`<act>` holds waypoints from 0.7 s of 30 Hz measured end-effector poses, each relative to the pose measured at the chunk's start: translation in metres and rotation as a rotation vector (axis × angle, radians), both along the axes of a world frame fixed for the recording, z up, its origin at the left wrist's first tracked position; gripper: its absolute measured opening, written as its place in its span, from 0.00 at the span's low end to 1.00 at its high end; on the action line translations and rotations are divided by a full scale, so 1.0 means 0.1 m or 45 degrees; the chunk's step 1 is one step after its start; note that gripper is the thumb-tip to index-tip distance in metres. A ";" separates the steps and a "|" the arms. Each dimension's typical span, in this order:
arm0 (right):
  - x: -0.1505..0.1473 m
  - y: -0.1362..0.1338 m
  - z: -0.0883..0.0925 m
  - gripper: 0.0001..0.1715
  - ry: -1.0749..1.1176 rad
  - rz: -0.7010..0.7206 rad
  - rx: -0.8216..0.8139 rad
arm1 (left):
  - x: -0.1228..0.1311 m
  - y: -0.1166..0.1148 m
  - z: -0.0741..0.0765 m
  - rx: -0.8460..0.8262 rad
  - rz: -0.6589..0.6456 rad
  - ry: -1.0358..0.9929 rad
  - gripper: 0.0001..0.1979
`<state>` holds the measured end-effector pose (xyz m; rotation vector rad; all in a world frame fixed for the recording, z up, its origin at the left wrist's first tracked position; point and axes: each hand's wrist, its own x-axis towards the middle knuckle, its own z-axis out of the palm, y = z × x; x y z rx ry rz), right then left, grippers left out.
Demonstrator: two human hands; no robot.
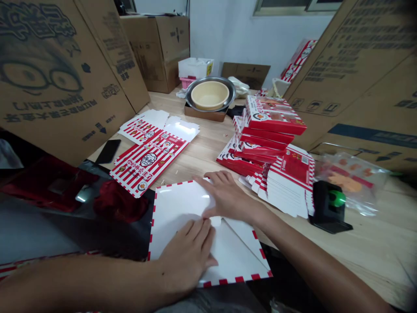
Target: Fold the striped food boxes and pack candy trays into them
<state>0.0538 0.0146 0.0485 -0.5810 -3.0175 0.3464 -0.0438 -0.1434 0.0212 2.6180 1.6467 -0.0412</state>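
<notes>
In front of me lies a white card food carton with its plain side up and red dashes along its edges, partly over the table's near edge. Folded flaps and a small tab show near its middle. My left hand rests on it, fingers stretched out toward the tab and thumb apart. Beyond it, my right hand lies across the carton's far part with its fingers spread, the thumb close to my left fingertips. The palms and part of the carton beneath are hidden.
Flat red-striped cartons lie at left beside a phone. At right are stacked folded boxes, more flat cartons, a black holder and a plastic bag. Bowls stand behind. Large cardboard boxes flank the table.
</notes>
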 end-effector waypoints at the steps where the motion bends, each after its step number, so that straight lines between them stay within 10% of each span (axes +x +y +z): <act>1: -0.02 0.01 -0.01 0.53 0.000 -0.002 0.018 | 0.02 0.02 -0.03 -0.013 0.052 -0.015 0.30; 9: -0.09 0.07 0.00 0.47 -0.023 0.069 -0.033 | 0.12 0.22 -0.04 -0.132 0.386 -0.171 0.24; 21: -0.37 -0.02 0.32 0.38 -0.013 0.334 -0.364 | 0.32 0.20 0.09 0.039 0.292 -0.054 0.21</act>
